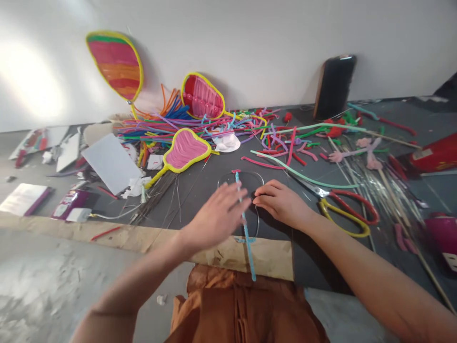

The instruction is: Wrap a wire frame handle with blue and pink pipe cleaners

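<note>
A thin wire loop (pixel 258 224) lies on the dark table near its front edge. Down its middle runs a stem wrapped in light blue pipe cleaner (pixel 252 257), with a small pink twist at the far end. My left hand (pixel 223 212) hovers over the stem, slightly blurred, its fingers stretched out and holding nothing that I can see. Thumb and fingertips of my right hand (pixel 282 202) are pinched on the right side of the loop; a small dark spot shows at the fingertips. Part of the loop's left side is hidden under my left hand.
Scissors (pixel 323 192) with red and yellow handles lie right of my right hand. Beyond are a pink fan-like piece (pixel 187 150), piled pipe cleaners (pixel 164 126) and a phone (pixel 335 88) against the wall. White card (pixel 112 162) lies left; loose wires (pixel 378 176) lie right.
</note>
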Tool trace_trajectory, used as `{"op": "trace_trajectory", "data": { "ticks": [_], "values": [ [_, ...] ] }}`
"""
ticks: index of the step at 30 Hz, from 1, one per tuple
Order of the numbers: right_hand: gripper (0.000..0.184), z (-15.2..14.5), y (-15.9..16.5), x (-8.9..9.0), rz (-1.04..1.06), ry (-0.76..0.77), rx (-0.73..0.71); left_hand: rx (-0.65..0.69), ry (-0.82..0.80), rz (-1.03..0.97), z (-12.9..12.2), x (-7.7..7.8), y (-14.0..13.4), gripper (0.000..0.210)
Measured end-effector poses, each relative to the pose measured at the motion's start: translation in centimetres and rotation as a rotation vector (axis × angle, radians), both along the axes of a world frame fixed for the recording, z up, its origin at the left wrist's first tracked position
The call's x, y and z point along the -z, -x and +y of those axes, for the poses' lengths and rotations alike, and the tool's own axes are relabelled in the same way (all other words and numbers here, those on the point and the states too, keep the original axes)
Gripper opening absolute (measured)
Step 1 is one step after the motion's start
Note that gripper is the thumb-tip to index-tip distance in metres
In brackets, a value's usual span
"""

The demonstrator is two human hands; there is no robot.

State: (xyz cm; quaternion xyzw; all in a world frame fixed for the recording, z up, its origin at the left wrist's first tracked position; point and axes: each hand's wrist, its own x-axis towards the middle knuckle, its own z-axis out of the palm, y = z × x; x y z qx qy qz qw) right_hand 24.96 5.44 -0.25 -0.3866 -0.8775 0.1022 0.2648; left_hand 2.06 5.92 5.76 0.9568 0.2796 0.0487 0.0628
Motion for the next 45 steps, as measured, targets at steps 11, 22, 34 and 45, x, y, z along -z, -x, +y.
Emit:
{"op": "trace_trajectory", "data": {
  "ticks": [11,22,34,45],
  "values": [
    [0.021,0.0,-0.1,-0.2,-0.014,0.040,-0.001,0.222,0.079,0.079,-4.6,4.1,1.1,0.083],
    [0.020,0.2,-0.5,-0.7,-0.080,0.035,-0.019,0.185,0.106,0.040,-4.8,4.1,0.9,0.077],
    [0.020,0.2,-0.2,-0.7,-0.146,0.048,0.015,0.186,0.139,0.039,-4.8,4.2,1.0,0.077],
    [0.030,-0.6,-0.7,-1.4,0.011,0.085,-0.005,0.182,0.140,-0.044,-4.8,4.1,1.3,0.071]
  ]
}}
